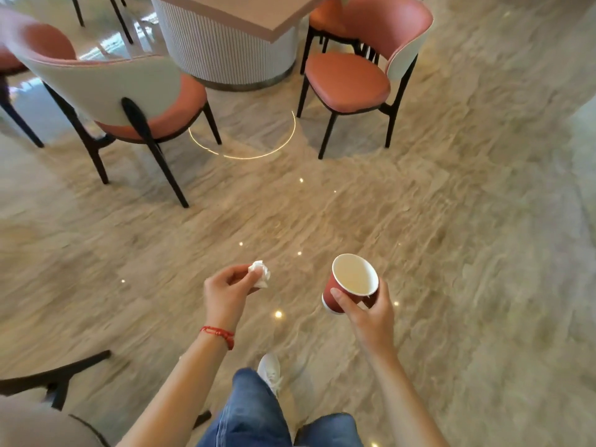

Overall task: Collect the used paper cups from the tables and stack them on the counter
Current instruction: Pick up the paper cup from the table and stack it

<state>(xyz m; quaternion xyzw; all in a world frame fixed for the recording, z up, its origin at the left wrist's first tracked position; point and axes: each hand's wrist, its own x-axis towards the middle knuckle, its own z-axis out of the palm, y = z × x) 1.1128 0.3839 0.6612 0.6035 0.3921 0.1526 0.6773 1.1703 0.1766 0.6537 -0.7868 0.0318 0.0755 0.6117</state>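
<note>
Blue-jeaned legs [254, 411] below; left hand [225, 293] pinches crumpled tissue [260, 274], right hand [371, 309] grips tilted red paper cup [350, 285].

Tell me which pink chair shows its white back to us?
The pink chair on the left, beside the round table. Its white back shell faces the camera, hiding most of the seat. The right-hand chair shows its whole pink seat instead.

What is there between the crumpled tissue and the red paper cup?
Nothing: in the head view only bare floor shows between the crumpled tissue and the red paper cup.
</note>
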